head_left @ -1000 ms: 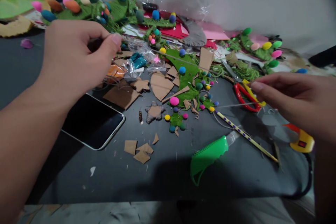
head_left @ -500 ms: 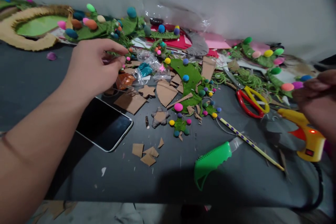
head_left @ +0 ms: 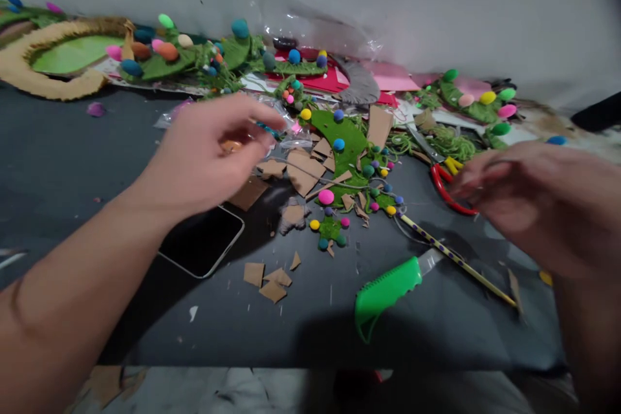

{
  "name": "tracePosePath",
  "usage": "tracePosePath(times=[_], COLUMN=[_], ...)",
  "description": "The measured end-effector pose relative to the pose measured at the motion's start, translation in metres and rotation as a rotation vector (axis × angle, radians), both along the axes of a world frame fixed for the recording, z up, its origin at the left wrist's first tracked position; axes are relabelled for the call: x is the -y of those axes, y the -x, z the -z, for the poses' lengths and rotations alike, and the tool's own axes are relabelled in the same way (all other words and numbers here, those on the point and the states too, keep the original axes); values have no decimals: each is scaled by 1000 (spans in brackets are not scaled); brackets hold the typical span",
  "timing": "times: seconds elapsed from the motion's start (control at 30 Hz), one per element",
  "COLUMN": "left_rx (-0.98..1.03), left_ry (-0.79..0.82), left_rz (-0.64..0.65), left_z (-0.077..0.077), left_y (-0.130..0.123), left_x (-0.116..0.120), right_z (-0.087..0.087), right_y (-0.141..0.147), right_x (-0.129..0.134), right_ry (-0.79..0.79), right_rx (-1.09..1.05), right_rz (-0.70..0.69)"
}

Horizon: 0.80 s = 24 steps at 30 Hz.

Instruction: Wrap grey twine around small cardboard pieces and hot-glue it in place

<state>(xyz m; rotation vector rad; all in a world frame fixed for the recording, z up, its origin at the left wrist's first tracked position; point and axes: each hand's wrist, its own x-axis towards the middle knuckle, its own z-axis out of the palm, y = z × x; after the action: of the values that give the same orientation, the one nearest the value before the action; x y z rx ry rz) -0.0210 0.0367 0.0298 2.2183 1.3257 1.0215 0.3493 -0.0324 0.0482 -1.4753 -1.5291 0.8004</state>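
Note:
My left hand point(head_left: 218, 149) is over the craft scraps with thumb and forefinger curled close together. A thin grey yarn point(head_left: 339, 184) runs from near its thumb across the heart-like cardboard piece point(head_left: 305, 172). My right hand point(head_left: 514, 194), blurred, has its fingers curled in front of the scissors point(head_left: 444, 191); anything inside them is hidden. Between the hands lie a grey yarn-wrapped cardboard star point(head_left: 294, 215), a small green star with pompoms point(head_left: 330, 229), and a green crescent with pompoms point(head_left: 347, 149). A dark-screened phone point(head_left: 204, 242) sits beneath my left wrist.
A green box cutter point(head_left: 391, 288) with exposed blade and a spotted pencil point(head_left: 460, 265) lie in front. Cardboard offcuts point(head_left: 274, 291) are near the table's front edge. Along the wall stand a tan wrapped crescent point(head_left: 58, 87), a grey crescent point(head_left: 359, 81) and pompom-covered green pieces.
My left hand has moved right, and the grey yarn now stretches over the cardboard pieces. My right hand has come left and inward, now covering part of the scissors and most of the yellow glue gun.

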Motion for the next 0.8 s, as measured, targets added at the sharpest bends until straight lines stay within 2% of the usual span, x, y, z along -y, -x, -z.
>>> tracePosePath(times=[0.03, 0.07, 0.1, 0.17, 0.27, 0.53, 0.67, 0.8], left_rx=[-77, -100, -152, -265, -362, -513, -627, -697], left_ry=[32, 36, 61, 98, 114, 92, 113, 204], left_rz=[110, 216, 309, 393, 398, 370, 370, 376], left_z=[-1, 0, 1, 5, 11, 11, 11, 9], left_y=[-6, -11, -16, -22, -24, -10, -5, -11], left_x=[6, 12, 17, 22, 24, 16, 14, 16], right_z=[-2, -4, -4, -1, 7, 15, 16, 26], right_y=[13, 24, 31, 40, 45, 56, 60, 60], right_x=[1, 2, 2, 1, 2, 9, 15, 23], right_ry=[57, 83, 136, 209, 280, 347, 236, 69], right_rx=[-85, -61, 22, 201, 285, 365, 420, 481], right_rz=[-4, -14, -66, -224, -411, -473, -449, -391])
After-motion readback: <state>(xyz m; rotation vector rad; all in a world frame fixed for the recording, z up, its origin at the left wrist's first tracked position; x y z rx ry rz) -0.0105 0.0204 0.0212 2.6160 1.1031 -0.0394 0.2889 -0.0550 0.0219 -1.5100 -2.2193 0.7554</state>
